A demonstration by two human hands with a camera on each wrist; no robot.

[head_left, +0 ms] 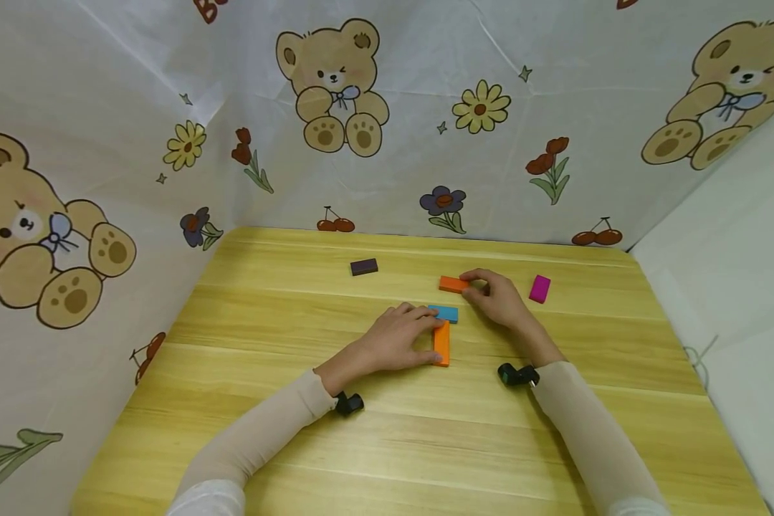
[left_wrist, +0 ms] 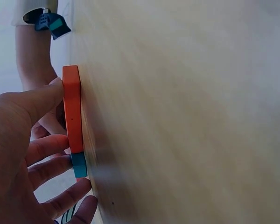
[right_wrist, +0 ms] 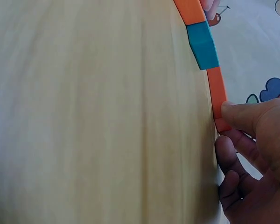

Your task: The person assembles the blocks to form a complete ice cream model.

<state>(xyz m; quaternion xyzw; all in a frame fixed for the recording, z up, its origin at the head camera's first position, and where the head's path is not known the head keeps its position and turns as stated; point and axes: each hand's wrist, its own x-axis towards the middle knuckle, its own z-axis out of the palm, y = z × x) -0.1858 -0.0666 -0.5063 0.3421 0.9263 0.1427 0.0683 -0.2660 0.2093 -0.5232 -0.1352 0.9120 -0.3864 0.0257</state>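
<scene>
My left hand (head_left: 396, 338) pinches the ends of an orange block (head_left: 441, 344) lying lengthwise toward the table's front, thumb at the near end. A blue block (head_left: 443, 314) lies crosswise at its far end; in the left wrist view the blue block (left_wrist: 79, 164) meets the orange block (left_wrist: 73, 112), with other left fingertips close beside. Behind the blue block, my right hand (head_left: 498, 297) grips the right end of a second orange block (head_left: 453, 284) between thumb and finger. The right wrist view shows that orange block (right_wrist: 217, 95) just past the blue one (right_wrist: 203, 46).
A dark brown block (head_left: 364, 267) lies at the back, left of the hands. A magenta block (head_left: 540, 289) lies to the right of my right hand. The wooden table (head_left: 387, 444) ends at a patterned cloth (head_left: 400, 179) behind and a white surface (head_left: 735, 287) at right.
</scene>
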